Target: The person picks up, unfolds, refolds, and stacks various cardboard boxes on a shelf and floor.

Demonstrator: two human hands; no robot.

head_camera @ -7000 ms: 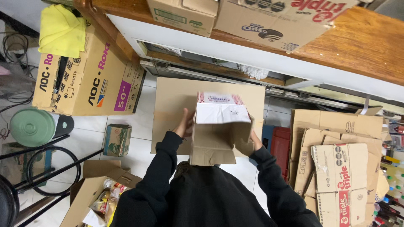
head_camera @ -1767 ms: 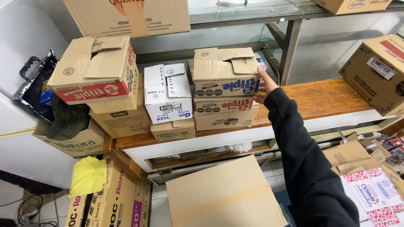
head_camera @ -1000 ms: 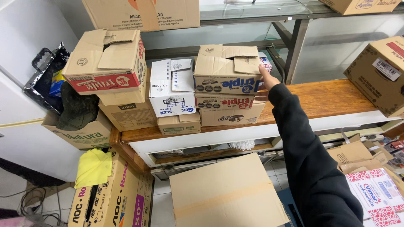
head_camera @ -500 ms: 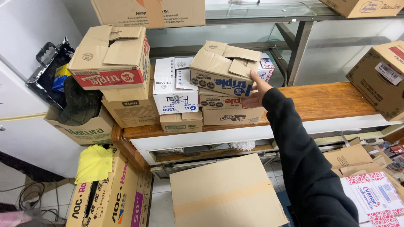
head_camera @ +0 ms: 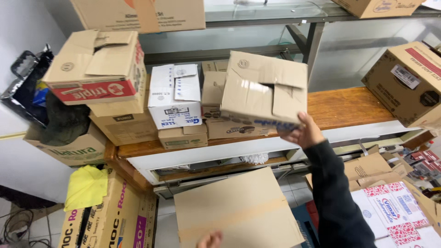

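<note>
1. Far left, on the floor: yellow cloth draped over a printed carton; above it, a brown box with green lettering carrying a dark cap.
2. Left of the wooden shelf: red-banded carton, flaps loose, stacked on a plain brown one.
3. Centre left: white carton with blue print on a small flat brown box.
4. Centre: open-flapped brown carton, tilted, lifted off the shelf stack and hanging forward of the shelf edge; lower brown carton left in place behind it.
5. Bottom centre: left hand, only fingertips in view at the frame edge, at the near edge of a flat taped cardboard sheet; how far open, or whether gripping, cannot tell.
6. Right of centre: right hand, dark sleeve, palm up and fingers spread under the tilted carton's lower right corner, bearing it from beneath rather than clasping it.
7. Step judged in hand: carton mid-lift, carried one-handed. Next move likely calls for a second support point, since the box tips left.
8. Far right: labelled brown carton on the shelf end; printed red-and-white flattened cartons below.
</note>
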